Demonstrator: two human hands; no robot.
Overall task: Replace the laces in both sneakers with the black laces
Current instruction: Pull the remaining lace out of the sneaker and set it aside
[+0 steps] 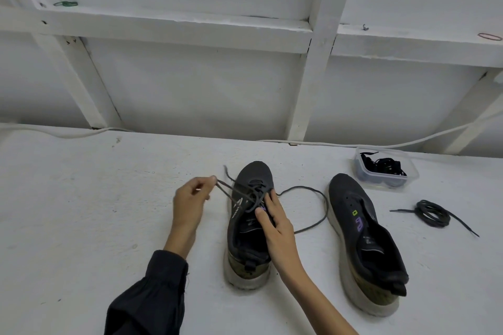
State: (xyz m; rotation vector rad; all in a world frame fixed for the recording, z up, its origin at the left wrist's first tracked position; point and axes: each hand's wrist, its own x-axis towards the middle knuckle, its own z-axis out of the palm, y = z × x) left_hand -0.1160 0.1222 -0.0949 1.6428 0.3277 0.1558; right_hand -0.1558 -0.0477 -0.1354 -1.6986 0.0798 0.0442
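Two dark grey sneakers with white soles stand on a white table, toes away from me. The left sneaker (249, 226) holds a grey lace (307, 193) in its lower eyelets. My left hand (190, 198) pinches one end of that lace and pulls it out to the left. Resting on the sneaker's tongue and right side, my right hand (275, 220) has its fingers spread. The lace's other end loops over the table to the right. The right sneaker (364, 239) has no lace. A coiled dark lace (432, 213) lies to its right.
A clear plastic tub (385, 168) with black laces in it stands behind the right sneaker. A white cable (381, 144) runs along the table's back edge under a white framed wall. Bare table (81, 212) spreads out to the left.
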